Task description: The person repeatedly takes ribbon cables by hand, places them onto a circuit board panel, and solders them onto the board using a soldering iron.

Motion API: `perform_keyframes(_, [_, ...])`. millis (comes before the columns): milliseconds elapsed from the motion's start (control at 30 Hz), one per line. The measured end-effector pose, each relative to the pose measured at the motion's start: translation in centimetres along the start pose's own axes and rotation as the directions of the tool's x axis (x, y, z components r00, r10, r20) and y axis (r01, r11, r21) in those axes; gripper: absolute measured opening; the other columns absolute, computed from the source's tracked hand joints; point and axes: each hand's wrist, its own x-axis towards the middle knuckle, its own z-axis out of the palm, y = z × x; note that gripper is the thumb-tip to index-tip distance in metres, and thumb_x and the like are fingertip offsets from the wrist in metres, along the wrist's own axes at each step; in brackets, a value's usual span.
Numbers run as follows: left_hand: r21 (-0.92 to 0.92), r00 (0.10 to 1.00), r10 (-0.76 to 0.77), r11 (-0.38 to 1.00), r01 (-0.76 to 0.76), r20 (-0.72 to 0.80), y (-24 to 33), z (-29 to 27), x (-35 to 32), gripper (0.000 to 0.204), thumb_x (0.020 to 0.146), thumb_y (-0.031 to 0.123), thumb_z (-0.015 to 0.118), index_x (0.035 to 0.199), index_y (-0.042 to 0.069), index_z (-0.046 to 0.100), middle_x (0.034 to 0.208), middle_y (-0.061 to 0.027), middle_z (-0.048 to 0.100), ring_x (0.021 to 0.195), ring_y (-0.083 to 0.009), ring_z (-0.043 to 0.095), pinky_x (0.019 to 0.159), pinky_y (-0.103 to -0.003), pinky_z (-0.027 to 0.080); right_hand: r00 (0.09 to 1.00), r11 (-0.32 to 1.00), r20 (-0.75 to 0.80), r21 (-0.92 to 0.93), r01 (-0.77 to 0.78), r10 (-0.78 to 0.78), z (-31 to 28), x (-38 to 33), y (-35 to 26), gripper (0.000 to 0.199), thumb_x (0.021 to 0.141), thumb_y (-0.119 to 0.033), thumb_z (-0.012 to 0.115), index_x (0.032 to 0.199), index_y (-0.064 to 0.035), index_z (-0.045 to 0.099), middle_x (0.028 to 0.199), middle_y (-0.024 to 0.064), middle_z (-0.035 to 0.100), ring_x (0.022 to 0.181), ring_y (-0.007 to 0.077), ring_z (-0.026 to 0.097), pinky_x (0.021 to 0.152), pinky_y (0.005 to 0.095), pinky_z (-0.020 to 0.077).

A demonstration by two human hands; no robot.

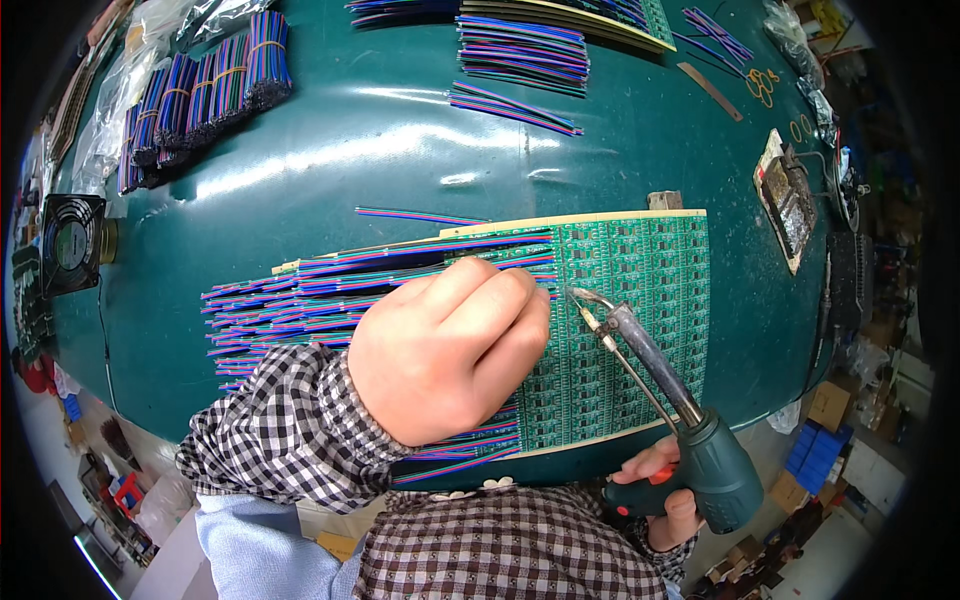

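Observation:
A green circuit board panel (630, 390) lies on the table in front of me, with rows of small parts across it. Several multicoloured ribbon wires (330, 265) run from the middle of the panel out to the left. My left hand (445, 350) rests over them, its fingers pinched on a ribbon wire close to the bare rows; the fingertips are partly hidden. In my right hand (652, 461) is a dark green soldering gun (722, 475), gripped by the handle. Its hot tip (580, 297) and thin solder feed tube meet near the wire ends, just right of my left fingers.
Banded wire bundles (230, 75) lie at the back left, loose wires (522, 55) and more panels at the back. A small fan (72, 245) stands at the left edge. To the right are a metal strip (710, 92), rubber bands (762, 88) and a dirty tray (787, 205).

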Motion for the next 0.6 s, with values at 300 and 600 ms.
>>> perform_keyframes(300, [0.027, 0.999, -0.012, 1.0, 0.011, 0.034, 0.4, -0.4, 0.1, 0.035, 0.061, 0.005, 0.062, 0.095, -0.005, 0.065, 0.09, -0.0112, 0.059, 0.075, -0.0218, 0.06, 0.063, -0.029, 0.052, 1.0, 1.0, 0.012, 0.012, -0.028, 0.028, -0.2, -0.1, 0.0, 0.069, 0.081, -0.042, 0.07, 0.119, 0.0076, 0.041, 0.088, 0.013, 0.056, 0.083, 0.0273, 0.062, 0.077, 0.0468, 0.0568])
perform_keyframes(600, [0.037, 1.0, 0.022, 0.999, -0.023, 0.021, 0.3, 0.0, 0.0, 0.035, 0.062, 0.005, 0.063, 0.095, -0.006, 0.064, 0.091, -0.0131, 0.059, 0.075, -0.0229, 0.06, 0.063, -0.03, 0.052, 0.998, 0.997, 0.017, 0.028, -0.066, 0.065, -0.4, -0.2, 0.2, 0.071, 0.08, -0.044, 0.071, 0.121, 0.0068, 0.041, 0.081, 0.0097, 0.056, 0.082, 0.0259, 0.061, 0.079, 0.0483, 0.0554])
